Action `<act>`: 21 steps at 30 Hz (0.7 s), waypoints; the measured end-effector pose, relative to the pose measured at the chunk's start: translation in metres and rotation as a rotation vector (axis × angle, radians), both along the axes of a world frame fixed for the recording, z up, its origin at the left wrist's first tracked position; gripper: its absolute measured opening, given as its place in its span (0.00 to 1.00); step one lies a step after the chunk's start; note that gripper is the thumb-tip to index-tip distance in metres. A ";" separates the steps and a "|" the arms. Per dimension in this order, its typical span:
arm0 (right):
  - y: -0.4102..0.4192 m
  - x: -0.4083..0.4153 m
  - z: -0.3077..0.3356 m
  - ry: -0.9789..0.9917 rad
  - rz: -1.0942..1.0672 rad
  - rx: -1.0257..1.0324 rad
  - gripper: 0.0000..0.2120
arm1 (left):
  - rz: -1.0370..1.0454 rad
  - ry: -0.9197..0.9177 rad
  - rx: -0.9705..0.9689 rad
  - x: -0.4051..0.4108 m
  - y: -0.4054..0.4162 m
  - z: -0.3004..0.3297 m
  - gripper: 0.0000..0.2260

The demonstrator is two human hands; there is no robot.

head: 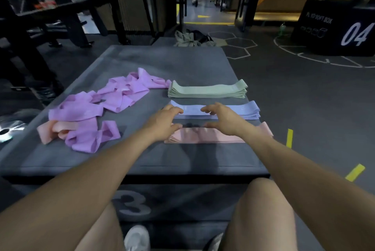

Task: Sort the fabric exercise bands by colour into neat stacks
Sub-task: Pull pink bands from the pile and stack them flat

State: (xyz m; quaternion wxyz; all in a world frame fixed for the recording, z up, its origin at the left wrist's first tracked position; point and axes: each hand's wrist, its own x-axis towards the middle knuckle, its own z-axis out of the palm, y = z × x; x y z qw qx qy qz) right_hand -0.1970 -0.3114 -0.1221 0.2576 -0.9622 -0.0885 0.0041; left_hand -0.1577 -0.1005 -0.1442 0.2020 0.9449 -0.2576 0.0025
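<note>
Fingers loosely spread and curved on both sides, grasping nothing, hovering low over the blue and pink stacks. Left hand above the left end of the blue stack; right hand near its middle, thumb down toward the pink stack. Cannot tell whether fingertips touch the fabric. Well under way, by the look of it: green stack squared up farthest back, blue next, pink nearest, all flat and parallel on the grey box top. Left to do: a loose heap of purple bands sprawled on the left, no purple stack begun, plus a few stray peach-pink bands tangled at the heap's near end, presumably bound for the pink stack
</note>
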 end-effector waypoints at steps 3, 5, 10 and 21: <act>0.044 0.018 0.008 -0.027 0.023 0.067 0.22 | 0.075 -0.045 -0.045 0.005 0.039 0.009 0.20; 0.078 0.033 0.012 -0.044 0.049 0.117 0.21 | 0.131 -0.077 -0.091 0.008 0.069 0.013 0.19; 0.169 0.069 0.011 -0.039 0.113 0.197 0.21 | 0.319 -0.088 -0.162 0.019 0.154 0.012 0.18; 0.307 0.099 -0.017 0.059 0.371 0.180 0.20 | 0.642 0.041 -0.070 0.015 0.287 -0.010 0.25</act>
